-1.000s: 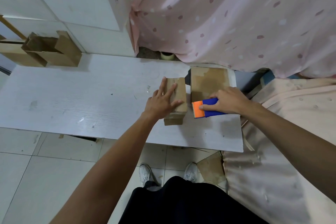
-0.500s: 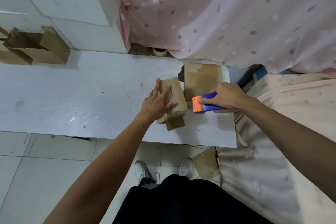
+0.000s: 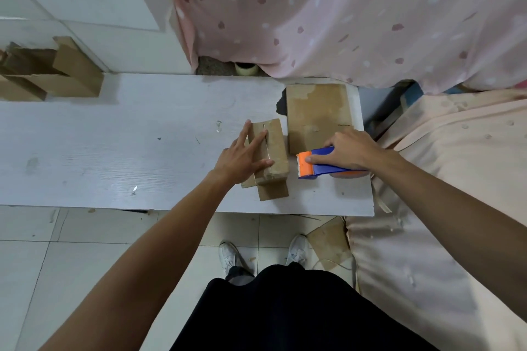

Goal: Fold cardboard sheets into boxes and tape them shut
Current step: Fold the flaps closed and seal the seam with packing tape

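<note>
Meanwhile left hand point(image 3: 242, 159) lies flat, fingers spread, on box point(image 3: 273, 151); right hand point(image 3: 346, 151) grips tape dispenser point(image 3: 313, 165).

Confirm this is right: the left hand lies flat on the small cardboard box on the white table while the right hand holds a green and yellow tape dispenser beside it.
One detail is wrong: the colour. In the head view the tape dispenser in the right hand is blue with an orange front, not green and yellow. The rest holds: the left hand lies flat on the small cardboard box on the white table, with the dispenser beside it.

Small brown cardboard box point(image 3: 271, 151) on white tabletop, top flaps closed, near end flap open. Blue-orange tape dispenser point(image 3: 316, 164) just right of it.
</note>
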